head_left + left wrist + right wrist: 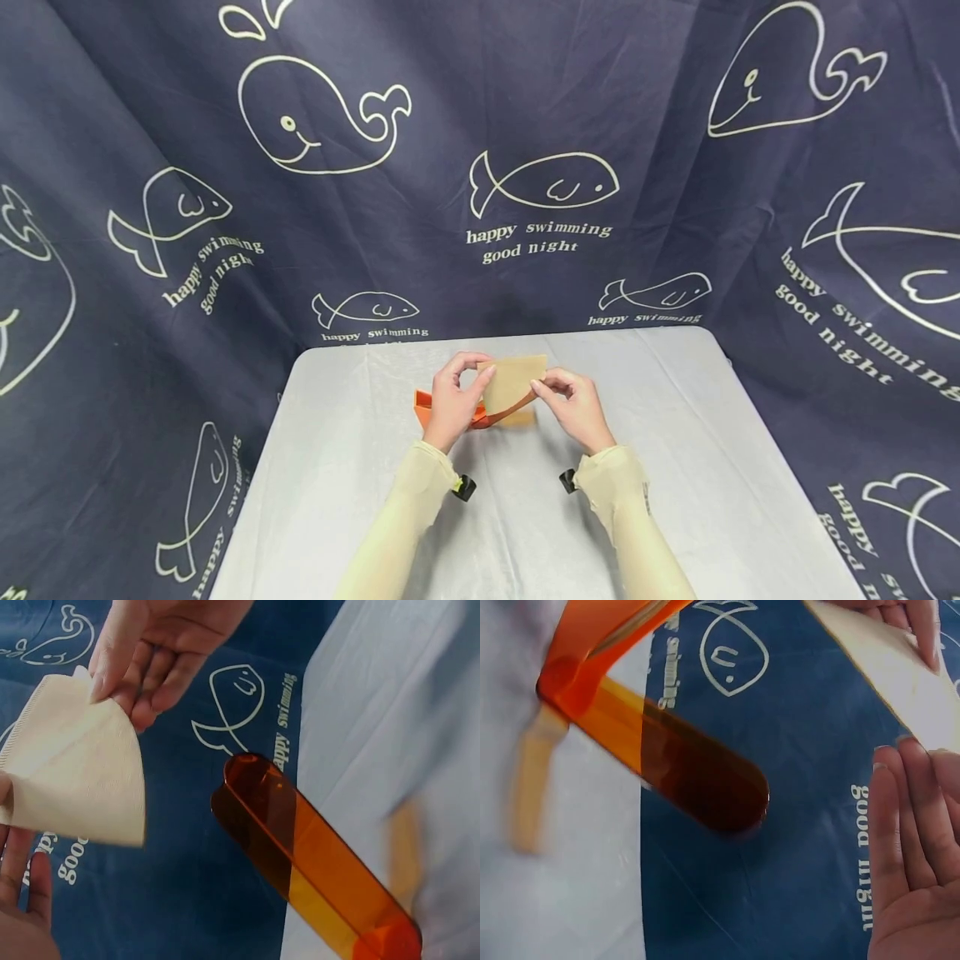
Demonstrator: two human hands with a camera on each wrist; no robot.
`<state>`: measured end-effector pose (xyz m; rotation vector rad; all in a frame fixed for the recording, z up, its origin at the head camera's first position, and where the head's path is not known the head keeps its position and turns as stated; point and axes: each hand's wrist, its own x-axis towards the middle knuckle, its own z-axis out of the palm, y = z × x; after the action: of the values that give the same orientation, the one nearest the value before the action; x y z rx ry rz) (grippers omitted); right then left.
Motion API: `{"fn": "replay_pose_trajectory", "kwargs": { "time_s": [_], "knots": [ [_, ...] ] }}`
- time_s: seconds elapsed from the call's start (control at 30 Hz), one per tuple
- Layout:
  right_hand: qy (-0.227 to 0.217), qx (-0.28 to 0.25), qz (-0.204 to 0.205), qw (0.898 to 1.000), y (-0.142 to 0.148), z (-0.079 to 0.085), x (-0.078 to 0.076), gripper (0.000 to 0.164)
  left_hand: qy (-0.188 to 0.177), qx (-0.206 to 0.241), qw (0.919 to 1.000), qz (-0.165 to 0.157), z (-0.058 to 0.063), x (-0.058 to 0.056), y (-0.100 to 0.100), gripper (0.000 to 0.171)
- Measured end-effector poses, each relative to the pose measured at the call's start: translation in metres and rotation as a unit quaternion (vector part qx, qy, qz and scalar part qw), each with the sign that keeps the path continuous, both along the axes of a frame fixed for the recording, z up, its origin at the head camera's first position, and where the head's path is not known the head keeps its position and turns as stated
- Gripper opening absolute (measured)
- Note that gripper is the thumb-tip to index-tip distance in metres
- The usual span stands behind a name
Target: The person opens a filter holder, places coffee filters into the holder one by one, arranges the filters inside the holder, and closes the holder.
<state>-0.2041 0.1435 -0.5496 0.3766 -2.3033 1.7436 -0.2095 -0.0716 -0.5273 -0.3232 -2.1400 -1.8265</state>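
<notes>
A cone-shaped paper coffee filter [513,379] is held up between both hands, above the table. My left hand [452,400] pinches its left edge between thumb and fingers. At the opposite edge, my right hand [576,404] pinches the paper. In the left wrist view the filter [82,765] looks flat, with a crimped seam along one side. An orange see-through holder [422,408] stands just beyond the left hand, which partly hides it. Its long amber flap [682,757] sticks out to the right, below the filter. Tan paper edges [634,626] show inside the holder.
The table [337,500] has a pale grey cover. A blurred tan patch [517,418] lies on it below the filter; what it is I cannot tell. Dark blue fabric [450,275] with white whale and fish drawings hangs behind and on both sides.
</notes>
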Motion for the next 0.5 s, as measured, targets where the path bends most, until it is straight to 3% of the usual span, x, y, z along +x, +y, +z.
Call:
{"fn": "replay_pose_trajectory", "kwargs": {
  "time_s": [0.23,0.5],
  "knots": [
    [0.029,0.077,0.006,0.997,0.007,0.005,-0.001,0.008,0.0,-0.057,0.9981,-0.023,0.008,0.006,0.0,0.021],
    [0.045,0.116,0.011,0.992,0.012,0.013,-0.001,0.004,0.029,-0.098,0.994,-0.039,-0.002,0.0,-0.007,0.017]
  ]
}}
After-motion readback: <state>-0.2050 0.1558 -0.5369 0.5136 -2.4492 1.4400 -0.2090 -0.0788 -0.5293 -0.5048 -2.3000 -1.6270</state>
